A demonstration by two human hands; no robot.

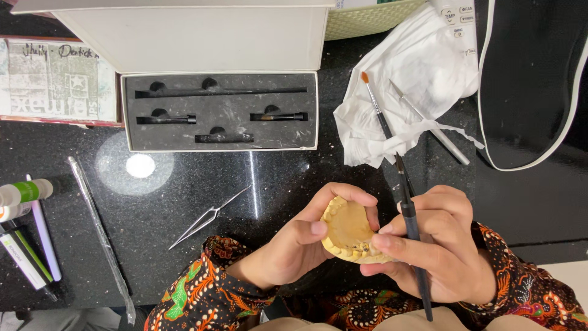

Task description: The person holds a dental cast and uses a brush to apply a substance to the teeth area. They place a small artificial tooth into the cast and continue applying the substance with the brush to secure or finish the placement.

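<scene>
A yellow plaster dental model (350,230) with a row of teeth along its near edge sits between both hands above the black counter. My left hand (294,245) cups it from the left, thumb on its inner surface and fingers over the far rim. My right hand (435,245) supports the model's right side and also holds a long black-handled brush (392,147), whose orange tip points away over the white tissue. Both sleeves are patterned in orange, green and black.
An open grey foam-lined case (220,111) holding several black tools lies at the back. Metal tweezers (208,216) lie left of the hands. A crumpled white tissue (404,92) with a metal instrument (429,122), pens and a small bottle (24,191) at the left edge.
</scene>
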